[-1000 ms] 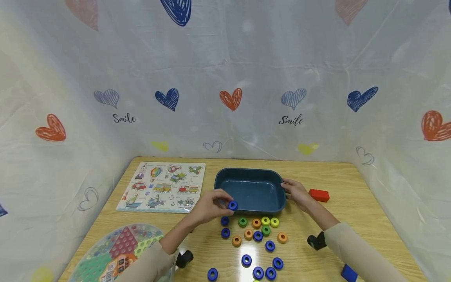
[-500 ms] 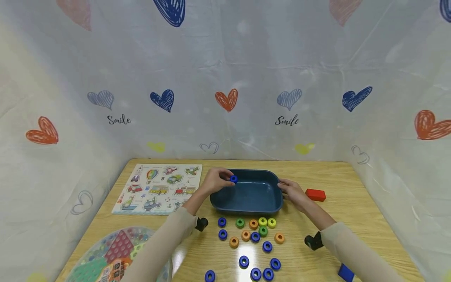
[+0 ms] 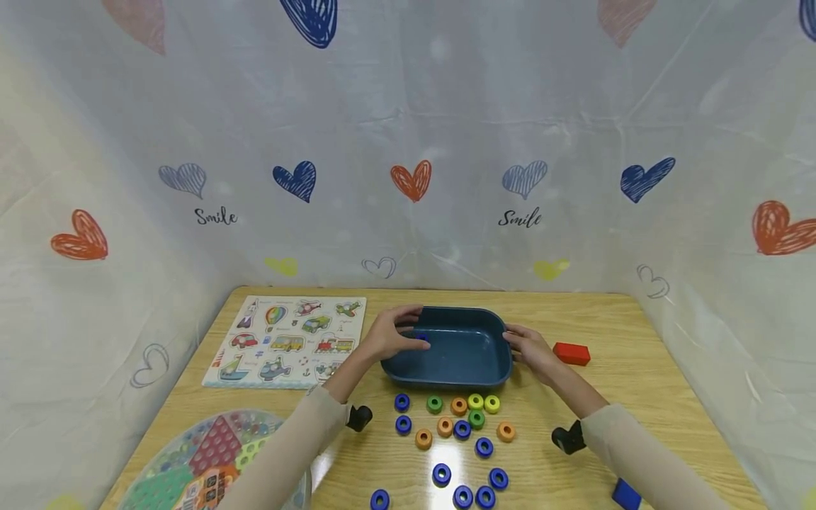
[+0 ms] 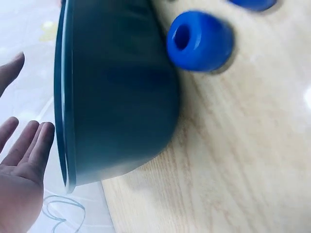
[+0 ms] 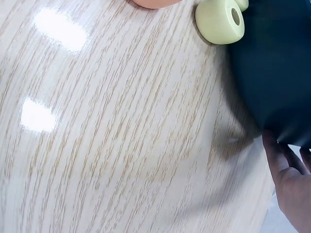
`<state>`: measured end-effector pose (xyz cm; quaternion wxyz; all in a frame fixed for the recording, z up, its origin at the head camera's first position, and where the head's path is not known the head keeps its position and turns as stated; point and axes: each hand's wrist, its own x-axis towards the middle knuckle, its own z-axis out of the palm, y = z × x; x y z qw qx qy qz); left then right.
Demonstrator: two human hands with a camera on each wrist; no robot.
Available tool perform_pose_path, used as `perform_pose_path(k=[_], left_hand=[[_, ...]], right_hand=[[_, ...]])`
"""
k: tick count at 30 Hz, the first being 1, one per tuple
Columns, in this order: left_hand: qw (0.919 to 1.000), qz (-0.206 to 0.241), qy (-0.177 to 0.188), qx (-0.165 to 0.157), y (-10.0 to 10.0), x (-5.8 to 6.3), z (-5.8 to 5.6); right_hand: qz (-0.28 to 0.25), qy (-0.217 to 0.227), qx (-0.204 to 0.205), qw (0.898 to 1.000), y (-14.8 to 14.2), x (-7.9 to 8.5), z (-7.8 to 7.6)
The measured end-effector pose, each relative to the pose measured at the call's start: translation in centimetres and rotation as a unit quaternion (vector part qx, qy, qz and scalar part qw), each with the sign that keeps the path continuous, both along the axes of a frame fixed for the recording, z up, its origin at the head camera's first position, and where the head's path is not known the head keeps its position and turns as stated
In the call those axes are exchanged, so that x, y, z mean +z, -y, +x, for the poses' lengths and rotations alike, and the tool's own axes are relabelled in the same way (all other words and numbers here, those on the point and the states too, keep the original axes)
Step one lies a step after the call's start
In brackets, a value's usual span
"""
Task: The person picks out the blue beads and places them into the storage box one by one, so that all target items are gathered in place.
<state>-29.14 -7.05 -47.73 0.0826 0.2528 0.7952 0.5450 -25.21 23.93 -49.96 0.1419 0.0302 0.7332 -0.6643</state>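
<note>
A dark teal plastic tray (image 3: 462, 382) stands at the middle of the table. My left hand (image 3: 390, 336) is over its left end, fingers spread and thumb apart, with nothing held. Below those fingers, inside the tray, a small blue ring (image 3: 421, 338) is partly hidden by the hand. In the left wrist view the same hand (image 4: 24, 170) shows extended fingers beside the tray wall (image 4: 116, 97). My right hand (image 3: 532, 350) grips the tray's right end; the right wrist view shows its fingers (image 5: 274, 153) against the outer wall.
In front of the tray lie several loose rings: blue (image 3: 484, 447), orange (image 3: 423, 438), green (image 3: 434, 404) and yellow (image 3: 491, 404). A vehicle picture puzzle (image 3: 287, 341) is at back left, a round bead case (image 3: 217, 460) at front left. Red (image 3: 571, 353) and blue (image 3: 627, 494) blocks lie right.
My left hand has carried a blue ring from the tray's front edge over its left end and let it go inside. The right hand has kept hold of the tray.
</note>
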Motion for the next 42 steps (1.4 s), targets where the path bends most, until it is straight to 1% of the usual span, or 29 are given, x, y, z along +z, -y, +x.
perform_pose_path(k=[1,3,6,8,10,11,13,17,20,22,24,26,27,30,32,33,35,37,38,42], left_hand=[[0.9999,0.010,-0.006,-0.013,0.3,0.1,0.4],[0.9992,0.026,-0.005,-0.031,0.8,1.0,1.7],[0.9980,0.036,-0.015,-0.050,1.7,2.4,3.9],[0.9978,0.036,-0.007,-0.055,2.3,3.4,5.5],[0.9974,0.033,-0.004,-0.064,3.0,3.4,6.9],[0.9972,0.033,0.002,-0.067,3.4,3.2,7.5],[0.9963,0.038,0.013,-0.075,4.3,2.2,8.6],[0.9941,0.043,0.046,-0.089,6.1,-0.8,11.0],[0.9908,0.041,0.079,-0.102,7.2,-2.5,13.2],[0.9884,0.044,0.093,-0.112,7.6,-3.5,14.5],[0.9866,0.044,0.097,-0.124,8.0,-4.4,15.7],[0.9846,0.044,0.092,-0.142,8.1,-5.2,16.7],[0.9839,0.043,0.083,-0.152,8.1,-5.5,17.2],[0.9803,0.043,0.060,-0.183,8.0,-6.3,18.1],[0.9790,0.044,0.041,-0.195,7.9,-6.5,18.3],[0.9794,0.042,0.026,-0.196,7.9,-6.6,18.4],[0.9800,0.036,0.010,-0.195,7.8,-6.7,18.4],[0.9806,0.030,0.000,-0.194,7.8,-6.7,18.4],[0.9808,0.030,0.001,-0.193,7.9,-6.8,18.4],[0.9815,0.027,0.036,-0.186,8.2,-6.9,18.6]], right_hand=[[0.002,-0.001,0.002,1.000,0.0,0.0,0.0],[0.002,0.002,-0.004,1.000,0.0,-0.1,-0.1],[0.007,0.002,-0.005,1.000,-0.1,-0.3,-0.1],[0.007,0.004,-0.010,1.000,-0.1,-0.3,-0.2],[0.011,0.004,-0.006,1.000,-0.1,-0.3,-0.2],[0.012,0.004,-0.007,1.000,0.0,-0.3,-0.2],[0.012,0.006,-0.009,1.000,0.1,-0.3,-0.1],[0.011,0.009,-0.013,1.000,0.1,-0.3,0.0],[0.014,0.010,-0.013,1.000,0.1,-0.3,0.0],[0.015,0.010,-0.015,1.000,0.1,-0.3,-0.1],[0.017,0.010,-0.016,1.000,0.1,-0.4,-0.1],[0.015,0.010,-0.018,1.000,0.1,-0.4,-0.2],[0.014,0.010,-0.017,1.000,0.1,-0.4,-0.2],[0.011,0.011,-0.017,1.000,0.1,-0.4,-0.1],[0.009,0.011,-0.015,1.000,0.0,-0.3,-0.1],[0.008,0.011,-0.016,1.000,0.0,-0.2,-0.1],[0.009,0.011,-0.017,1.000,0.0,-0.1,-0.1],[0.012,0.010,-0.017,1.000,-0.1,-0.1,-0.1],[0.013,0.010,-0.016,1.000,-0.1,0.0,0.0],[0.009,0.008,-0.010,1.000,-0.1,0.0,0.1]])
